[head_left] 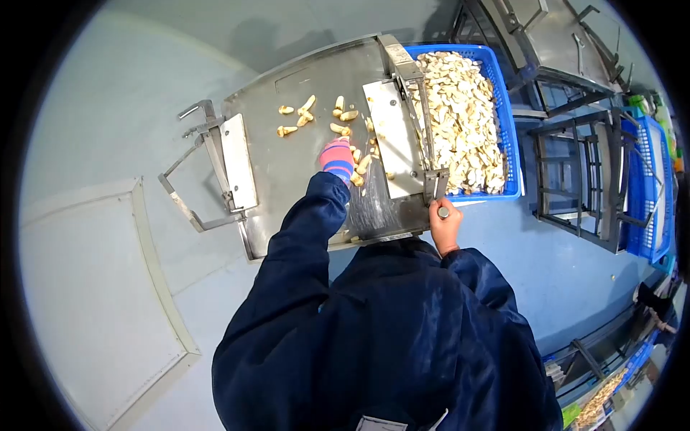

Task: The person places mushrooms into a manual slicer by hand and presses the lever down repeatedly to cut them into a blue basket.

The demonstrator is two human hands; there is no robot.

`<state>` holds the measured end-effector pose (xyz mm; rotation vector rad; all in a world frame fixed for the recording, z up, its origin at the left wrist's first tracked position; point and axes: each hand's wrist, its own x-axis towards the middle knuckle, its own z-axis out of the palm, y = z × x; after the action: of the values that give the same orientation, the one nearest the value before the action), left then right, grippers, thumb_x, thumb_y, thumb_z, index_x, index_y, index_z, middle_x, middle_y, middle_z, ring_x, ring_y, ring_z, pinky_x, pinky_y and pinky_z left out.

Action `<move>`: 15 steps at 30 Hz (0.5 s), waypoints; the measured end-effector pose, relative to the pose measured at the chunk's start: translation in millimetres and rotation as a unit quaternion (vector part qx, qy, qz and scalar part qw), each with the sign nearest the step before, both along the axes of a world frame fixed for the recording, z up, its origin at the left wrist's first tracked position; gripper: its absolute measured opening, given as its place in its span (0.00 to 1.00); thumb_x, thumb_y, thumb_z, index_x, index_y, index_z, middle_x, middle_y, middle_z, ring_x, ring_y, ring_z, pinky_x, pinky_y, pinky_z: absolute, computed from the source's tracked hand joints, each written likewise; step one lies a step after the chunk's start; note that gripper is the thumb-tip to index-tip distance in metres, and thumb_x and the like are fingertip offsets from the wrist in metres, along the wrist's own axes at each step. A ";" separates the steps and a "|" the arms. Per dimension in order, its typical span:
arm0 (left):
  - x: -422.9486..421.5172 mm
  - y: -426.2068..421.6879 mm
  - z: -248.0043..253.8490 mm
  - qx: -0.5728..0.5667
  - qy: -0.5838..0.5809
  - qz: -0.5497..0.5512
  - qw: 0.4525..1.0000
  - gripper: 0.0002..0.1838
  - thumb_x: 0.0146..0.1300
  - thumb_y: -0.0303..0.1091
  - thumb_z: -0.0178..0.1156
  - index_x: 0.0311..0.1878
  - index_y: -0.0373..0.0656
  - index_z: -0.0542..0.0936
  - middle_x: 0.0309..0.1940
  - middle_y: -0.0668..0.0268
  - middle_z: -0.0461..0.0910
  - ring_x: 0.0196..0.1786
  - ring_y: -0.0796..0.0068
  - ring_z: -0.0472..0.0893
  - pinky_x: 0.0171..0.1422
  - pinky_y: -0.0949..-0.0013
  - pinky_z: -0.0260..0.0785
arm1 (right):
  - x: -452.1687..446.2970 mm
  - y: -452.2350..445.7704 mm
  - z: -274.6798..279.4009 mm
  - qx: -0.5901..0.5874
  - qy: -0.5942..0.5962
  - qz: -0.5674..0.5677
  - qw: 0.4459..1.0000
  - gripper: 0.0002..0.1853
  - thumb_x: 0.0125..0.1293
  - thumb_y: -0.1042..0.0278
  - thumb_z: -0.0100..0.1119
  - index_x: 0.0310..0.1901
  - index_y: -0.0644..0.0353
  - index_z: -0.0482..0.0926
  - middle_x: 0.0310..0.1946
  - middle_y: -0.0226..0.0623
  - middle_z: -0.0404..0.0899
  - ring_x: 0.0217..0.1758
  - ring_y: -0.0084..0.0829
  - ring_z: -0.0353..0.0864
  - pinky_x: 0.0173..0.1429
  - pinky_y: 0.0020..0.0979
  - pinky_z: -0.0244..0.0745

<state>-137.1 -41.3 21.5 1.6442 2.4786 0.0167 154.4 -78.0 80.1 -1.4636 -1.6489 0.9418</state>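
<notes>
My left hand point(336, 158), in a pink glove with blue stripes, is over the steel worktop point(287, 187) with its fingers curled together. A mushroom point(340, 129) lies at its fingertips, and a few more mushrooms point(362, 165) are close along its right side. What the curled fingers hold, if anything, is hidden. My bare right hand point(445, 230) is wrapped round the handle point(443, 212) of a metal lever cutter point(424, 108). This cutter is mounted beside a white board point(392, 140) at the worktop's right edge. Several whole mushrooms point(305, 115) lie farther back on the steel.
A blue basket point(512, 144) full of sliced mushrooms point(460, 122) stands right of the cutter. Another lever cutter point(215, 158) with a white board point(238, 161) is at the left edge. Steel racks point(575, 172) and a second blue basket point(650, 187) are farther right.
</notes>
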 end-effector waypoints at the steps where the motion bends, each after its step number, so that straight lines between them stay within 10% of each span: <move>1: 2.0 -1.8 -3.2 0.004 0.008 0.000 1.000 0.12 0.51 0.35 0.57 0.40 0.44 0.76 0.38 0.58 0.79 0.43 0.57 0.78 0.47 0.60 0.70 | 0.6 -0.3 1.0 -0.007 -0.001 0.003 1.000 0.11 0.56 0.71 0.58 0.19 0.62 0.70 0.11 0.45 0.67 0.12 0.41 0.67 0.20 0.34 0.63; 11: 83.4 49.8 -16.8 0.121 -0.321 0.100 0.934 0.23 0.59 0.50 0.55 0.48 0.41 0.76 0.39 0.55 0.80 0.43 0.55 0.78 0.50 0.60 0.69 | -9.9 10.3 36.9 -0.031 -0.013 -0.007 0.999 0.10 0.56 0.70 0.59 0.21 0.63 0.72 0.11 0.43 0.69 0.13 0.30 0.70 0.21 0.31 0.65; 15: 119.2 53.3 -45.5 0.159 -0.501 0.191 0.829 0.15 0.57 0.34 0.58 0.48 0.41 0.77 0.35 0.56 0.81 0.39 0.59 0.79 0.45 0.65 0.70 | -10.7 10.2 35.1 -0.031 -0.020 -0.009 0.999 0.11 0.56 0.69 0.59 0.21 0.63 0.72 0.10 0.44 0.67 0.12 0.27 0.65 0.21 0.32 0.63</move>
<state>-17.8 12.0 -24.0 0.7812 1.9039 1.0848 143.7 -67.9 115.2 -1.5467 -1.6455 0.9671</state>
